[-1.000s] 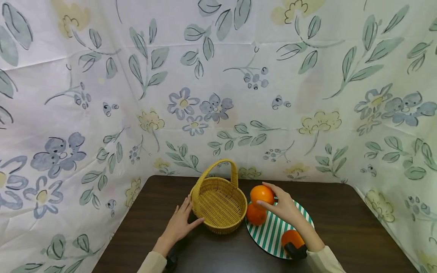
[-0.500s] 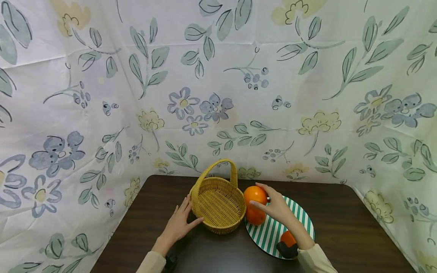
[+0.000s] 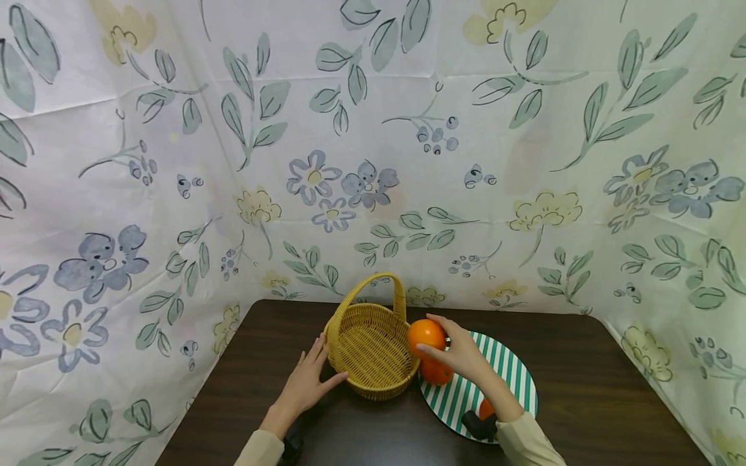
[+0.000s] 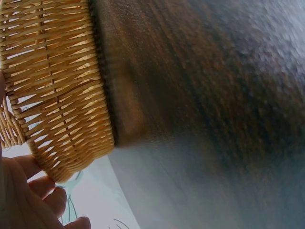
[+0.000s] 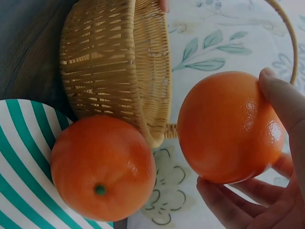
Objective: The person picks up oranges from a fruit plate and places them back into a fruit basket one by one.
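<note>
Pinched between thumb and fingers, an orange is held up by my right hand, close to the right rim of a yellow wicker basket. Below it a second orange sits on a green-and-white striped plate, close against the basket. A third orange on the plate is mostly hidden by my right wrist and its black strap. My left hand rests on the basket's left side, fingers spread; the left wrist view shows its fingertips touching the weave near the rim.
The basket's tall arched handle rises over its opening. Everything stands on a dark wooden table. A floral cloth hangs behind the table's back edge and along both sides.
My right hand has carried its orange leftward from above the plate to the basket's right rim. The left hand and the basket stay in place.
</note>
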